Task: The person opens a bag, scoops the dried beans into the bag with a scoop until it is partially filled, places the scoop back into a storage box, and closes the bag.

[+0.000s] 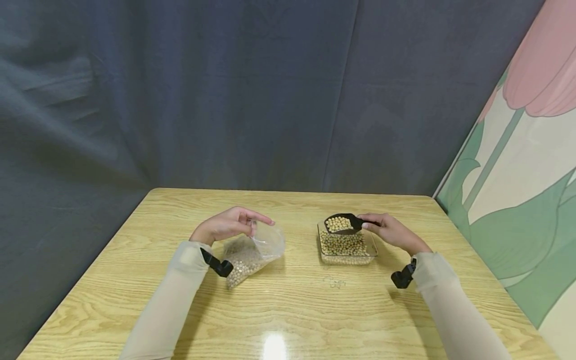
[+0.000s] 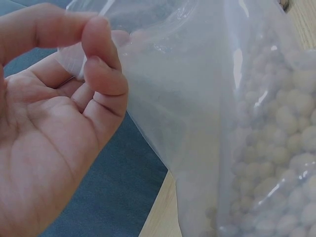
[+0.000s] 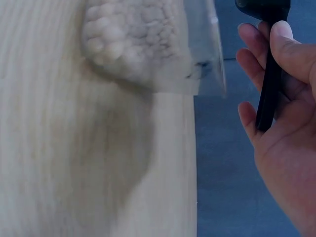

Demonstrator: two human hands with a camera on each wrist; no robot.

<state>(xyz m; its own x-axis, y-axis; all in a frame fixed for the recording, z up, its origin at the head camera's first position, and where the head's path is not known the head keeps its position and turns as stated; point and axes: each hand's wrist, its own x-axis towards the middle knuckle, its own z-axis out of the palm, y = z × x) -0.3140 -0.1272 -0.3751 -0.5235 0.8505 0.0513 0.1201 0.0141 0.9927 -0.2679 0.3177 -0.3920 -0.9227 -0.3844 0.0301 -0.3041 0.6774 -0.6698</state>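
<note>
My left hand [image 1: 231, 223] pinches the rim of a clear plastic bag [image 1: 270, 242] part-filled with soybeans [image 2: 281, 148]. The bag leans on the table with its mouth facing right. In the left wrist view, thumb and curled fingers [image 2: 106, 84] hold the film. My right hand [image 1: 390, 230] grips the handle of a black scoop [image 1: 355, 222], which carries a heap of soybeans [image 1: 338, 223]. That scoop is over the back of a clear rectangular container [image 1: 348, 260] with more soybeans inside. The right wrist view shows the handle [image 3: 269, 91] between thumb and fingers.
Both items are on a wooden table [image 1: 297, 320], bag left of container. Faint marks [image 1: 334, 283] show on the tabletop in front of the container. A dark curtain [image 1: 252, 100] hangs behind the table, and a flower-painted wall [image 1: 517, 200] runs along the right.
</note>
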